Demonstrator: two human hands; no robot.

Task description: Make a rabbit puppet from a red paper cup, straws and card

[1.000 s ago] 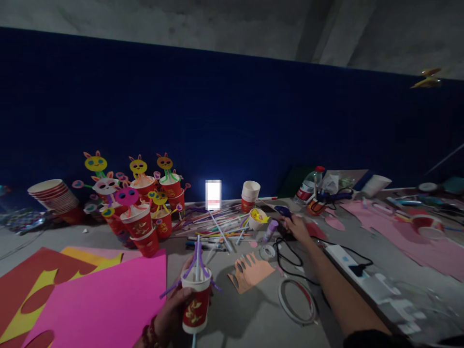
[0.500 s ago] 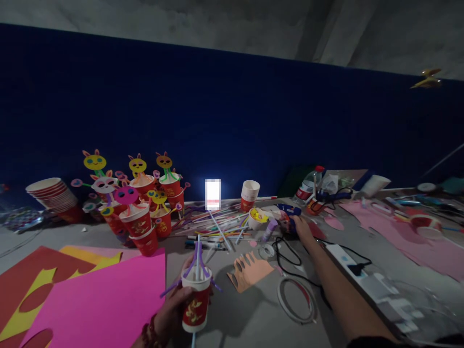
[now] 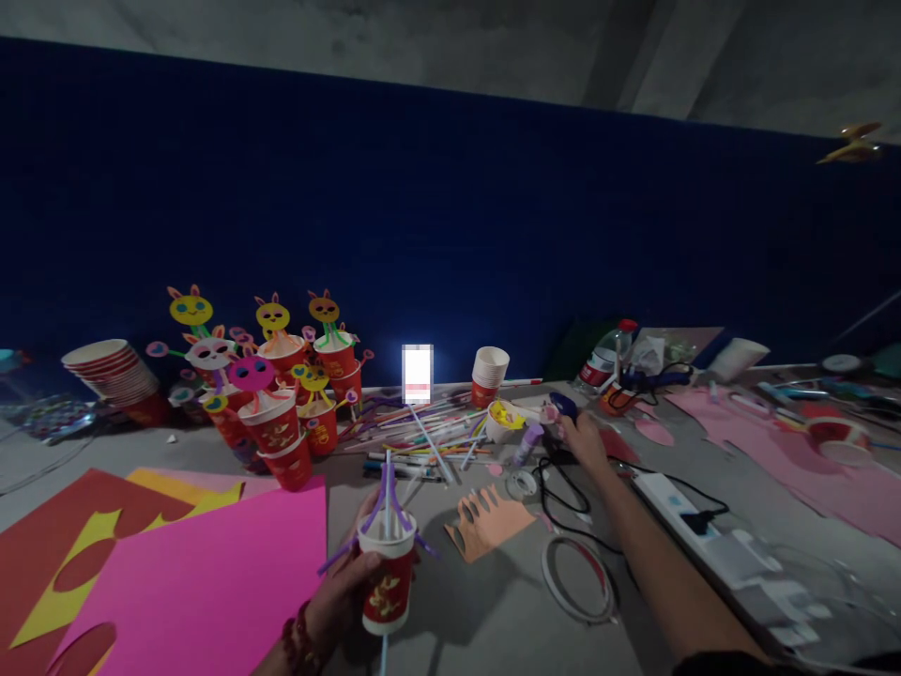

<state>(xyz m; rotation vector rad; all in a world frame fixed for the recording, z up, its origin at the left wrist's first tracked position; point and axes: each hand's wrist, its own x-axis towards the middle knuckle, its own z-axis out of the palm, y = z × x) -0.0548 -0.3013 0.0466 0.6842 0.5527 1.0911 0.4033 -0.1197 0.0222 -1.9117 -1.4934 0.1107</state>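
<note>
Holding a red paper cup (image 3: 386,587) upright in the left hand (image 3: 343,599), low centre of view, above the grey surface (image 3: 485,620). Fingers wrapped round the cup's side, firm grip. Purple straws (image 3: 394,502) and one white straw stick out of the cup's mouth, the purple ones bent outward to both sides.

Right hand (image 3: 583,439) reaches well forward, arm stretched across the surface, fingers on a blue glue gun (image 3: 564,407). Can't tell if the hand is closed round it or just touching: too dark and small. The gun's black cable (image 3: 563,493) loops back under the forearm toward a white power strip (image 3: 677,507) on the right.

Around the right hand:
- purple glue stick (image 3: 526,443) just left of it
- white cup with yellow scraps (image 3: 502,422) beside that
- small tape roll (image 3: 522,485) near the cable
- water bottle (image 3: 605,357) behind

Between the hands: a peach paper cut-out (image 3: 489,521) lying flat, a large tape ring (image 3: 573,577) to its right.

Left of the cup: a pink paper sheet (image 3: 211,573) over red and yellow sheets. Behind it, a cluster of red cups with bunny faces (image 3: 282,413), a stack of cups on its side (image 3: 116,376), a loose pile of straws (image 3: 415,437) and an upright stack of cups (image 3: 488,373) by the blue wall.
</note>
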